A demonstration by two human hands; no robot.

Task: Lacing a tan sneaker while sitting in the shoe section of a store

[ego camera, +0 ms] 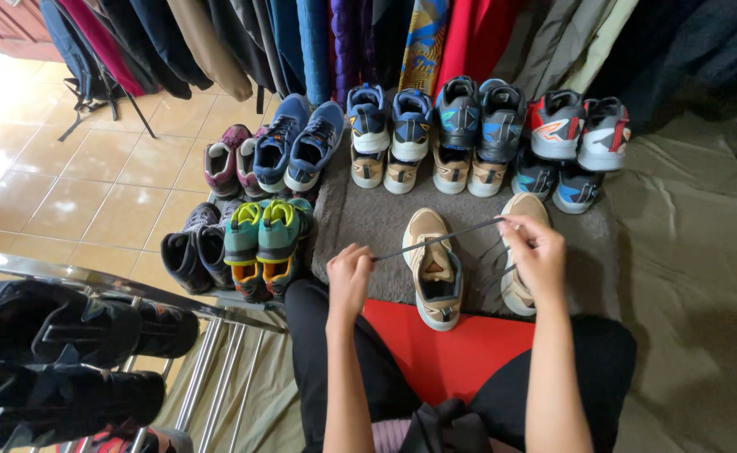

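Note:
My left hand (348, 275) and my right hand (535, 250) each pinch one end of a dark shoelace (440, 237), pulled taut between them. The lace runs above a tan and grey sneaker (434, 270) that lies on a grey rug (367, 220) in front of me. Its partner, a second tan sneaker (515, 281), sits under my right hand and is partly hidden by it. A loose stretch of lace hangs below my right hand.
Several pairs of sneakers stand in rows at the rug's far edge, among them a blue pair (300, 144) and a grey-red pair (580, 130). A teal-yellow pair (263, 243) sits left. A metal shoe rack (100, 335) holds black shoes. Hanging clothes (318, 38) line the back.

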